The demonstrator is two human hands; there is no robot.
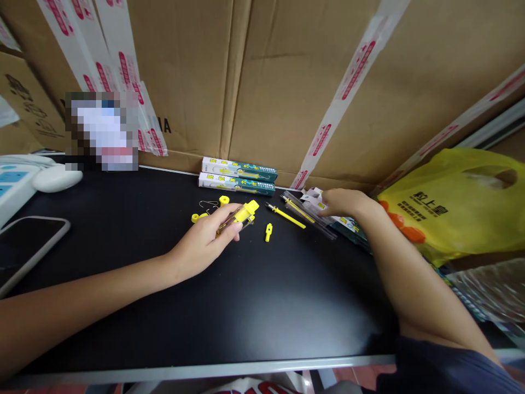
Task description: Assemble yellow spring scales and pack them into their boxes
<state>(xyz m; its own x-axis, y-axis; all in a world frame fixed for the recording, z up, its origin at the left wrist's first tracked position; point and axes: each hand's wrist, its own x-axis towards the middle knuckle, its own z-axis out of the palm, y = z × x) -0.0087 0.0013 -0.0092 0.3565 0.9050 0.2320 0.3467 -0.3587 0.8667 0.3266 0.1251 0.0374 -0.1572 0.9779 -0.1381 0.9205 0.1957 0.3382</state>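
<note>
My left hand (205,241) lies on the black table (266,306), its fingers closed round a clear tube with a yellow cap (241,216). My right hand (342,203) rests further right, fingers curled on a small white packet (314,196) beside clear plastic sleeves (315,221). Between the hands lie a yellow pen (287,216) and a small yellow clip (268,232). Small yellow rings (223,200) and a wire hook (208,206) lie just beyond my left hand.
Two green-and-white boxes (238,176) lie against the cardboard cartons (262,82) at the back. A yellow plastic bag (455,208) sits at the right. At the left are a phone (28,243), a white mouse (55,178) and a white device (12,186).
</note>
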